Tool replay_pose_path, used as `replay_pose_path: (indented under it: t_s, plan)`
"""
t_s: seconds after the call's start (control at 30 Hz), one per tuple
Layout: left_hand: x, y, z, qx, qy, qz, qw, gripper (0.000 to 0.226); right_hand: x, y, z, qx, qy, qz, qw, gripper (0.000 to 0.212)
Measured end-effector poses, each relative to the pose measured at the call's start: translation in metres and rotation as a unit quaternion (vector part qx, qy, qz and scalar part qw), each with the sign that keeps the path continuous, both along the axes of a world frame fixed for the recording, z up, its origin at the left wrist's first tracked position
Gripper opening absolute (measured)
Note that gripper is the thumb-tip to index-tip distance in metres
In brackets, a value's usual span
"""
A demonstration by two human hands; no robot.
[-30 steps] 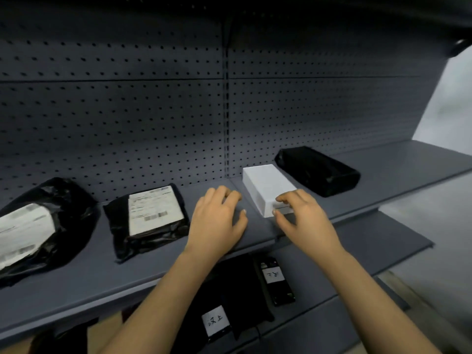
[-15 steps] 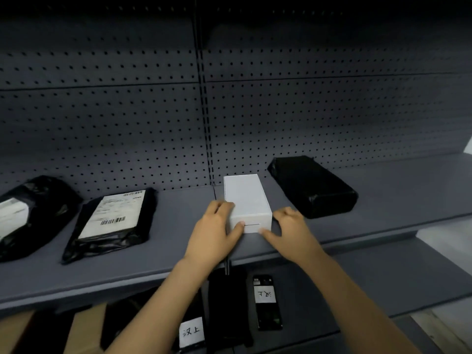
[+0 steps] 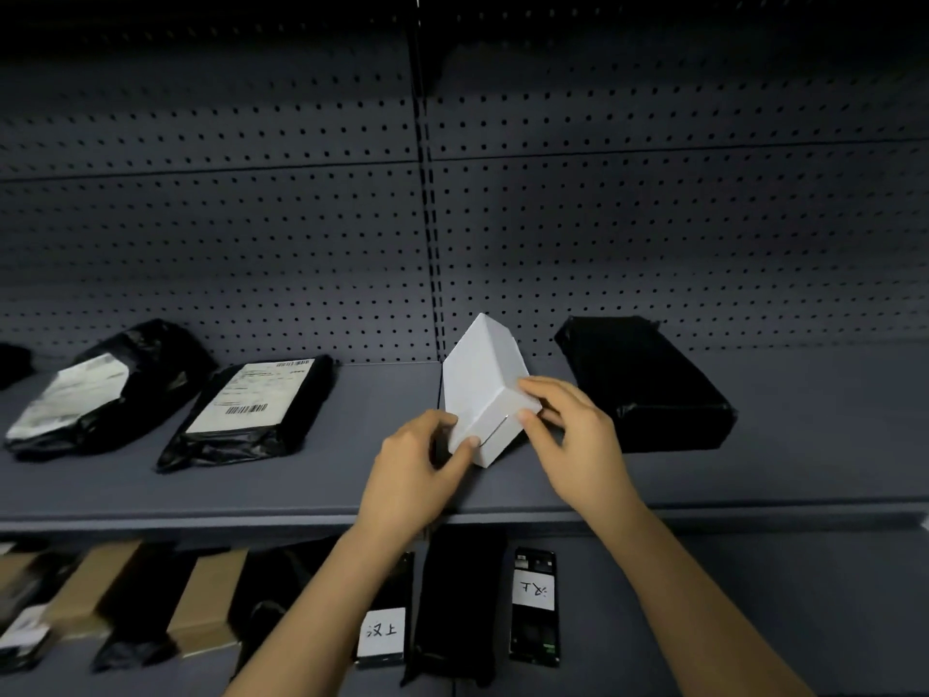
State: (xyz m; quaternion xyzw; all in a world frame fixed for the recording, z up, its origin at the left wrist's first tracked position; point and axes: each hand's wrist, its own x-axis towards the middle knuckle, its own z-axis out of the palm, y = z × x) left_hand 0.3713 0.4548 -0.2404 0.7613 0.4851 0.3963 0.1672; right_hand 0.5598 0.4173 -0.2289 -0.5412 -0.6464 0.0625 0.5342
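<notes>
1. The left hand [image 3: 409, 475] pinches the near lower corner of the white box [image 3: 482, 384], with its thumb on the end face and its fingers curled at the left edge.
2. The right hand [image 3: 573, 435] pinches the box's near right corner, thumb on the end face and fingers over the top.
3. The box is just right of the frame's centre, tilted, with its far end raised toward the pegboard [image 3: 251, 244]. I cannot tell whether its lowest corner touches the shelf [image 3: 301, 485].
4. The two-handed grasp looks done and the lift begun. Carrying the box clear of the shelf seems left.
5. The black parcel [image 3: 648, 384] at right and the labelled parcel [image 3: 251, 410] at left lie apart, untouched.
</notes>
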Motion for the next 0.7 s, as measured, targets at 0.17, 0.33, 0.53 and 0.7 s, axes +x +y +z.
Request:
replay_pose_path:
  t_s: [0.17, 0.33, 0.53, 0.7]
  plan:
    - [-0.014, 0.001, 0.026, 0.081, 0.017, -0.061, 0.995, 0.051, -0.022, 0.009, 0.007, 0.014, -0.036, 0.020, 0.999, 0.024]
    - [-0.031, 0.012, 0.037, 0.100, 0.077, -0.101, 0.987, 0.041, -0.042, 0.011, 0.008, 0.014, -0.030, 0.043, 0.999, 0.023]
    - [-0.050, 0.016, 0.033, 0.089, 0.049, -0.080, 0.992, 0.037, -0.062, 0.006, 0.006, -0.030, 0.057, 0.020, 0.998, 0.033]
    - [-0.072, 0.025, 0.022, -0.005, -0.044, -0.053, 0.998, 0.040, -0.080, 0.017, -0.002, -0.208, 0.067, -0.047, 0.975, 0.044]
